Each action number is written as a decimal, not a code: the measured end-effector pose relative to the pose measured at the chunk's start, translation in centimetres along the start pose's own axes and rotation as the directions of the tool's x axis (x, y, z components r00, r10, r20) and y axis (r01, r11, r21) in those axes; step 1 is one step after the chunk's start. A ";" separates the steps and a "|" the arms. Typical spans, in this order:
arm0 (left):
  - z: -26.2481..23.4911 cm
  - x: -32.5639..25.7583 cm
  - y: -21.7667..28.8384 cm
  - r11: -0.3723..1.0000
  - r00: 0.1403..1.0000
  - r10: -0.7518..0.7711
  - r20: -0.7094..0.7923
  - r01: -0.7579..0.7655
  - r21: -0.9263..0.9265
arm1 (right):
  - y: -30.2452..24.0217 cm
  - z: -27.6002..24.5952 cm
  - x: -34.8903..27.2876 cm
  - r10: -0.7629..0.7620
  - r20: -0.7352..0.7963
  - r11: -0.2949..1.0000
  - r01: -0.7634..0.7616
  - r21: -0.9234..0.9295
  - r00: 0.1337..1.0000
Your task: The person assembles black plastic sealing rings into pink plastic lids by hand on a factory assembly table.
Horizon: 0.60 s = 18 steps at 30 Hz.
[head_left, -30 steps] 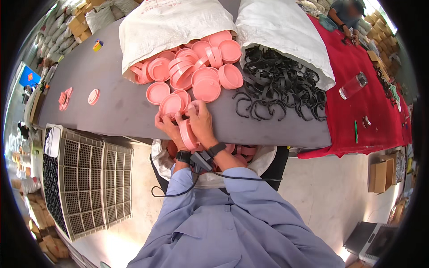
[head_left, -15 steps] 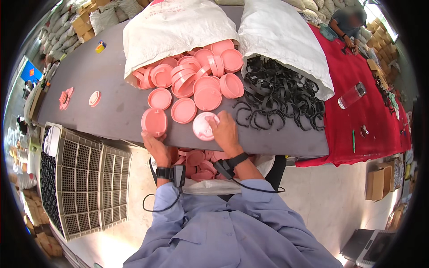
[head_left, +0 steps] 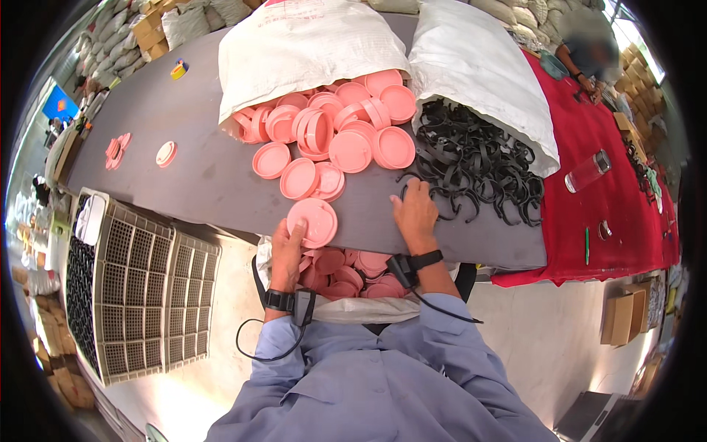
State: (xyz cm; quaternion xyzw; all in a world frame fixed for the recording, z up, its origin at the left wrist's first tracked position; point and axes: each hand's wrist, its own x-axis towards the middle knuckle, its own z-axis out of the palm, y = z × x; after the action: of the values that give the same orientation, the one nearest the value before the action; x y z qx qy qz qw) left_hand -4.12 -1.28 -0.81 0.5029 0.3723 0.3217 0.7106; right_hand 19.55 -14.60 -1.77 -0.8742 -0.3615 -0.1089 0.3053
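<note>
My left hand [head_left: 286, 249] holds a round pink plastic lid [head_left: 313, 222] flat at the near edge of the grey table [head_left: 184, 177]. My right hand [head_left: 415, 213] lies on the table with its fingertips touching the near edge of a heap of black plastic rings [head_left: 479, 166]. More pink lids [head_left: 339, 129] spill from an open white sack [head_left: 302, 44] behind my hands. The black rings spill from a second white sack [head_left: 479, 66]. Below the table edge, a white bag [head_left: 346, 308] in front of me holds several pink lids [head_left: 346, 265].
Grey plastic grid crates [head_left: 125, 295] stand on the floor at my left. Two small pink pieces [head_left: 140, 151] lie far left on the table. A red cloth [head_left: 611, 191] with a clear bottle [head_left: 587, 172] covers the right end. Another person [head_left: 589, 55] is at the far right.
My right hand has moved from the pink lid rightward to the black rings. My left hand has come up from below the table edge and taken that lid.
</note>
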 end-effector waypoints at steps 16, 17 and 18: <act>0.7 -1.7 -3.5 0.992 0.995 -0.095 0.029 0.097 -0.085 | -0.8 -4.8 -4.7 0.140 0.111 0.858 -0.176 0.483 0.984; 1.1 -1.9 -3.9 0.999 1.000 0.025 0.008 -0.025 -0.043 | -0.3 -4.5 -5.0 0.144 0.116 0.858 -0.182 0.481 0.983; 1.1 -1.8 -4.2 0.999 1.000 0.018 0.002 -0.018 -0.039 | 0.0 -4.1 -4.9 0.153 0.221 0.815 -0.249 0.523 0.963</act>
State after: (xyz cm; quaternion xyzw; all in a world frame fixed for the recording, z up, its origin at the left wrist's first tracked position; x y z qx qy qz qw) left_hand -3.74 -4.57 -4.24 0.4929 0.3605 0.3345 0.7178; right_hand 16.14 -19.90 -0.56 -0.7899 -0.3072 0.1061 0.5200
